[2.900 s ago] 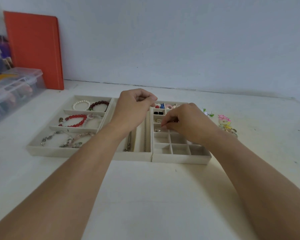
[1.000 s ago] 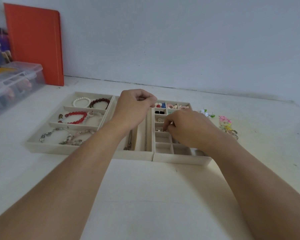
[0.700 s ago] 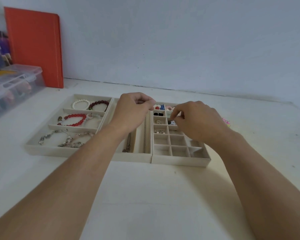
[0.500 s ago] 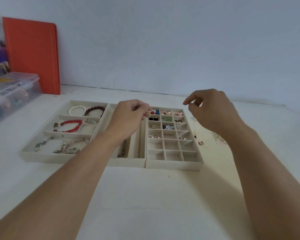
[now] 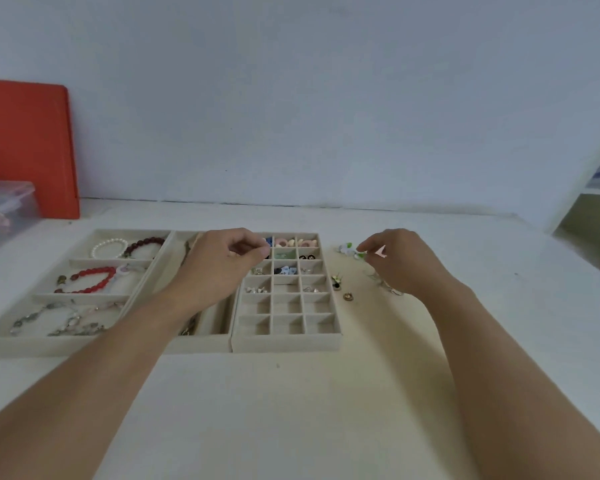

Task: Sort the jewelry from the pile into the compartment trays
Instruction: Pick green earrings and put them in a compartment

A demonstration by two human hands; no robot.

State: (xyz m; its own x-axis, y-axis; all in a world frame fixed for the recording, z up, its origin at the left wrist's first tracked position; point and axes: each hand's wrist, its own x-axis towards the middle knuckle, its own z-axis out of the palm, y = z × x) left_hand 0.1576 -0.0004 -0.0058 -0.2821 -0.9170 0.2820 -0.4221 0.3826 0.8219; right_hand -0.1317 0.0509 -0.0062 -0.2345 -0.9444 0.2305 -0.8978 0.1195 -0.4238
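Right hand pinches green-white jewelry beside the tray; left hand hovers clenched.

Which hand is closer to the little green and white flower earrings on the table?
The right hand. Its fingertips reach the small green and white flower earrings lying right of the grid tray. The left hand hovers over that tray's far-left cells, well left of them.

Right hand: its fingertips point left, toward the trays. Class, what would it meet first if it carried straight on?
Probably the small green-and-white piece just off the right hand fingertips, then the grid tray's right wall; depth is unclear.
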